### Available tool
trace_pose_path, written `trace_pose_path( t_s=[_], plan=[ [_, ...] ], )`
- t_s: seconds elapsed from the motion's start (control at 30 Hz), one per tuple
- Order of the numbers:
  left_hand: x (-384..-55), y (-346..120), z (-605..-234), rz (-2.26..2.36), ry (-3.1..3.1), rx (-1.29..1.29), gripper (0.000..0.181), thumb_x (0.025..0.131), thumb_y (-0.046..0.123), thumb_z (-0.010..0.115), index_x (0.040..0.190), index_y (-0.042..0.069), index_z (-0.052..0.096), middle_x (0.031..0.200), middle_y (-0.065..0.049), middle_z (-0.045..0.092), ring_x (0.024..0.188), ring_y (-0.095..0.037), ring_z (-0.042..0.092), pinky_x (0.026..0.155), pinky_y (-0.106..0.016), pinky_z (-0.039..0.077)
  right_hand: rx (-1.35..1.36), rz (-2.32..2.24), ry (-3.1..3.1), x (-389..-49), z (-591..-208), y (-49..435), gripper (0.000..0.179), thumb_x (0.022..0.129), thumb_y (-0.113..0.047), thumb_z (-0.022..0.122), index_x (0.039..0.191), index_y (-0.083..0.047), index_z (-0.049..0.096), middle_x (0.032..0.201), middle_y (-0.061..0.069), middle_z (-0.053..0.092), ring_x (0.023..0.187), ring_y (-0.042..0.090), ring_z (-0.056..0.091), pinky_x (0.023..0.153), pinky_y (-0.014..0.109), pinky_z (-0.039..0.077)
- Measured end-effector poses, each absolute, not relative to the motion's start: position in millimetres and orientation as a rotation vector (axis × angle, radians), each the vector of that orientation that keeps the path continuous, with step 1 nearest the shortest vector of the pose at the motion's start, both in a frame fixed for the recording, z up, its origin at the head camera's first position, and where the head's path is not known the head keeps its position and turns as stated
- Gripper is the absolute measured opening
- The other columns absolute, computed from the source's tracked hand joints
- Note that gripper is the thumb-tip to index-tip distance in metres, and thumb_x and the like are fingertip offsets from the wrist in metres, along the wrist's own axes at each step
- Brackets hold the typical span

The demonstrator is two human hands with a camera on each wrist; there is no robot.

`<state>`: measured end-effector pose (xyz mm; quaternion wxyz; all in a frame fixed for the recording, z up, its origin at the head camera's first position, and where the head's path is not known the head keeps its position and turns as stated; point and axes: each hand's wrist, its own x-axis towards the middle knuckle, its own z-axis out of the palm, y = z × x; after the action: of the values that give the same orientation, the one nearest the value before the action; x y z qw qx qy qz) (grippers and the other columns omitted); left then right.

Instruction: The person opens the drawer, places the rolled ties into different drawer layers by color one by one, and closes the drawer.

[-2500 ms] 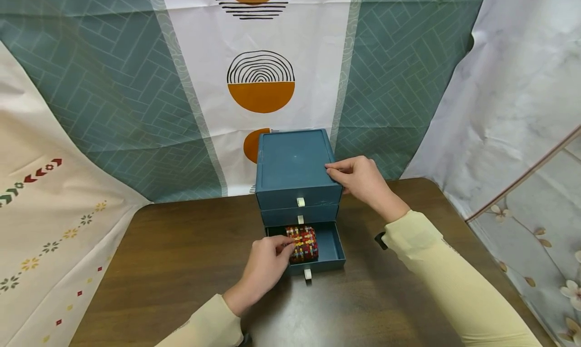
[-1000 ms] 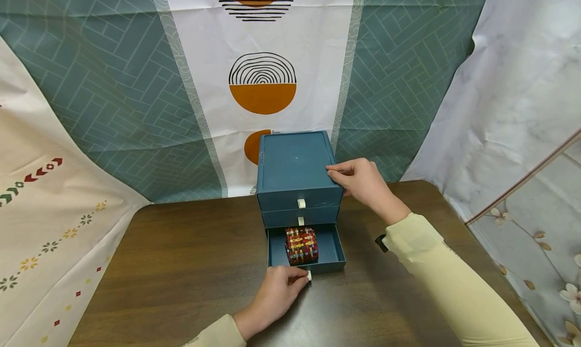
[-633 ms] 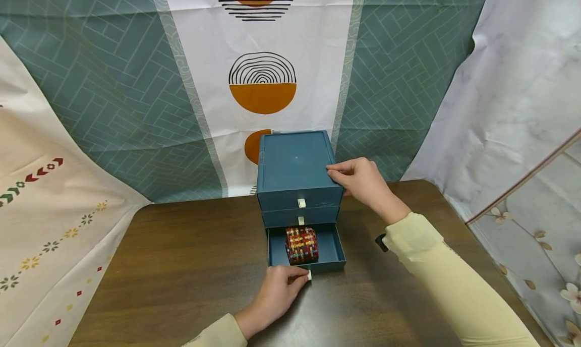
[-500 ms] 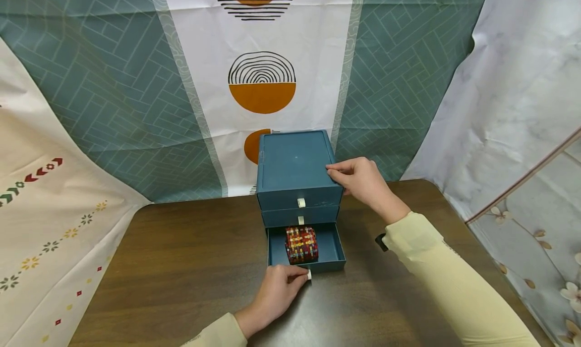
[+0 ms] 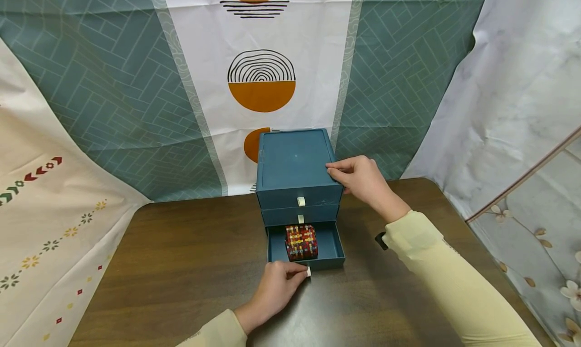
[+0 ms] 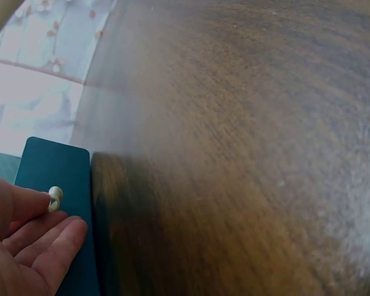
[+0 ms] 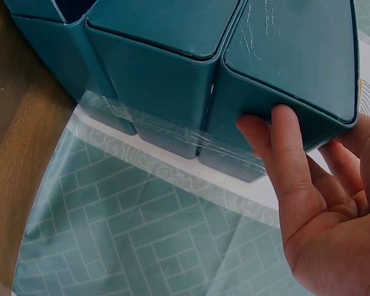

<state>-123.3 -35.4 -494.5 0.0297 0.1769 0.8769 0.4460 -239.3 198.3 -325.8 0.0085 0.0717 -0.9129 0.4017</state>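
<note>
A blue drawer unit [image 5: 297, 160] stands on the table, its bottom drawer [image 5: 331, 243] pulled out. Inside that drawer lies a rounded, woven-patterned item [image 5: 301, 242] in red, yellow and black; its exact kind is unclear. My left hand [image 5: 274, 289] pinches the small white pull tab [image 5: 309, 272] on the drawer's front. The tab [image 6: 55, 198] shows between thumb and fingers in the left wrist view. My right hand [image 5: 363, 178] holds the unit's upper right edge. In the right wrist view, two fingers [image 7: 288, 139] of this hand press against the unit's side.
Two upper drawers with white tabs, the top one [image 5: 277, 199] and the middle one [image 5: 277, 217], are closed. The brown wooden table [image 5: 181, 266] extends around the unit. A patterned cloth [image 5: 386, 84] hangs behind, with lighter cloths at both sides.
My left hand has left the woven item and moved down to the drawer's pull tab, which it now pinches. Lately the bottom drawer has slid in very slightly. My right hand stays put.
</note>
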Motion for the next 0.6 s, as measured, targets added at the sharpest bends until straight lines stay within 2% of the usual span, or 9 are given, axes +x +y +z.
trace_pose_path(
  t_s=[0.4, 0.6],
  plan=[
    [-127.7, -35.9, -492.2, 1.391, 2.684, 0.524, 0.012, 0.086, 0.023, 0.067, 0.093, 0.017, 0.076, 0.09, 0.009, 0.073, 0.081, 0.003, 0.064, 0.064, -0.014, 0.051, 0.213, 1.273, -2.851, -240.2, -326.6, 199.0, 0.026, 0.088, -0.042, 0.062, 0.112, -0.034, 0.068, 0.116, -0.003, 0.067, 0.072, 0.021, 0.063, 0.06, 0.03, 0.055],
    [-131.7, -36.5, -491.8, 1.391, 2.685, 0.524, 0.013, 0.087, 0.023, 0.067, 0.093, 0.017, 0.076, 0.09, 0.008, 0.073, 0.081, 0.003, 0.064, 0.065, -0.013, 0.051, 0.214, 1.275, -2.851, -240.1, -326.3, 199.1, 0.026, 0.088, -0.043, 0.061, 0.112, -0.035, 0.068, 0.116, -0.004, 0.067, 0.07, 0.021, 0.063, 0.06, 0.03, 0.055]
  ],
)
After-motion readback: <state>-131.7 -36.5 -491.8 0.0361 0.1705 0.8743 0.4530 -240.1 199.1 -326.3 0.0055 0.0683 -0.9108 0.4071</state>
